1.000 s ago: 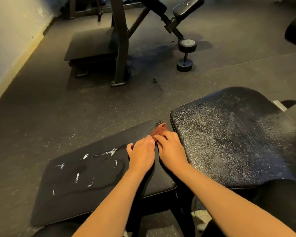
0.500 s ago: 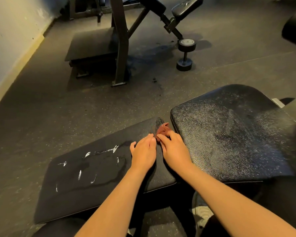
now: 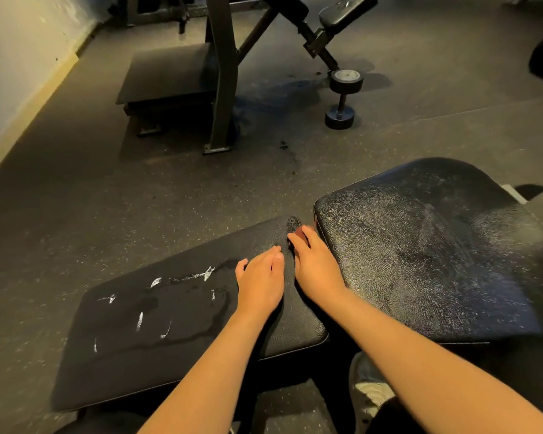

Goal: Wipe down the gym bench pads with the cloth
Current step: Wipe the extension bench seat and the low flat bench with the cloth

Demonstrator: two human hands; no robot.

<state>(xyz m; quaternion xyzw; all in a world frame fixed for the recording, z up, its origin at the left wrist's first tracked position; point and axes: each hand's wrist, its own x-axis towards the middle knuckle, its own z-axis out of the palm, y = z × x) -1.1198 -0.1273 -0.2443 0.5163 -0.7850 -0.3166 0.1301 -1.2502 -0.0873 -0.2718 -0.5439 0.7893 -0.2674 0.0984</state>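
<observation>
Two black bench pads meet in front of me. The long left pad point(image 3: 170, 327) has white tears and a wet streak. The wide right pad point(image 3: 436, 261) looks dusty and speckled. A reddish-brown cloth point(image 3: 302, 230) sits at the gap between them, at the left pad's far corner. Only a small bit of it shows past my fingertips. My right hand point(image 3: 317, 270) holds it, with the fingers bent down over it. Just to the left, my left hand point(image 3: 261, 283) rests flat on the left pad, fingers together, beside the right hand.
A dumbbell point(image 3: 342, 95) stands on the dark rubber floor ahead. Beside it are another machine's steel frame point(image 3: 223, 89) and low platform point(image 3: 166, 73). A pale wall point(image 3: 19, 57) runs along the left. My shoe point(image 3: 367, 389) is under the bench, at the bottom of the view.
My right hand has slid forward over the cloth, so less of it shows than a second ago. My left hand has stayed flat on the pad and no longer touches the cloth.
</observation>
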